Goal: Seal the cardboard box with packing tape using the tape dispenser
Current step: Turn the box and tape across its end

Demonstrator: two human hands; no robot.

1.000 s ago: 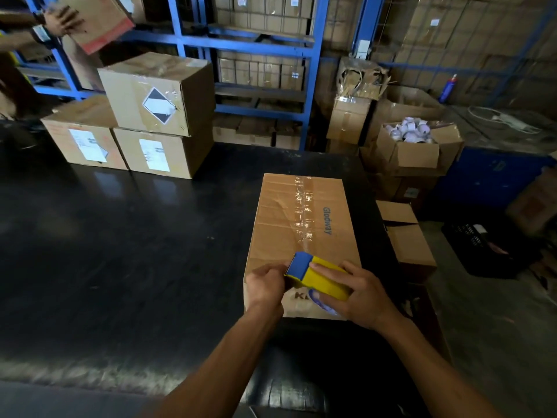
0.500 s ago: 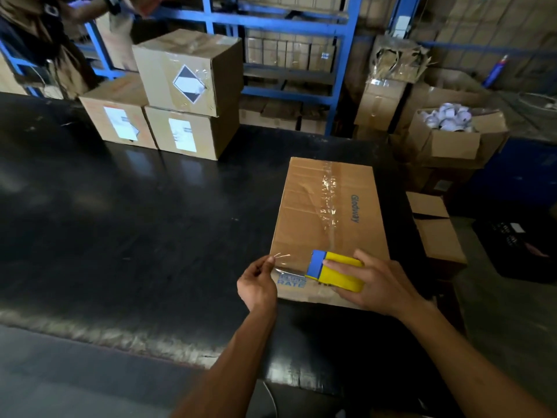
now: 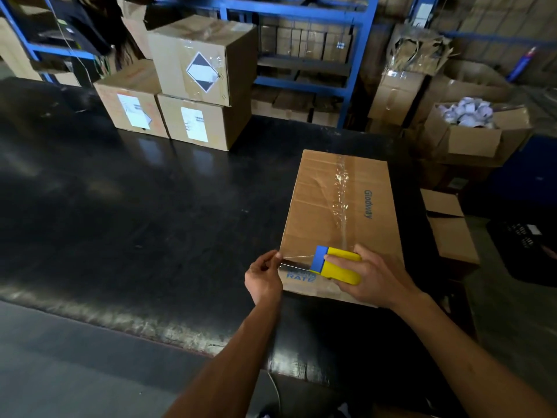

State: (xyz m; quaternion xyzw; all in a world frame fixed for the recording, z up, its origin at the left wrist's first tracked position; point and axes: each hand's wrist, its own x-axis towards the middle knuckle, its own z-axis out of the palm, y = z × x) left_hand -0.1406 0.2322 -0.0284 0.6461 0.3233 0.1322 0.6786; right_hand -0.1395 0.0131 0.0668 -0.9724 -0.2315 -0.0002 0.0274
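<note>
Vantage: we look from the single head-worn camera, above the near edge of the counter [image 3: 120,212]
Facing: forward and down; shelving [image 3: 301,19] fills the top
Nearness: close; forearms enter from the bottom; wide lens bends the edges
Overlap: none; we have one view

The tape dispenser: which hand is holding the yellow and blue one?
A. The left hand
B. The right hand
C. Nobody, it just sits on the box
B. The right hand wraps around the yellow body of the tape dispenser on the near end of the cardboard box, while the left hand only pinches the clear tape end pulled out from it.
</note>
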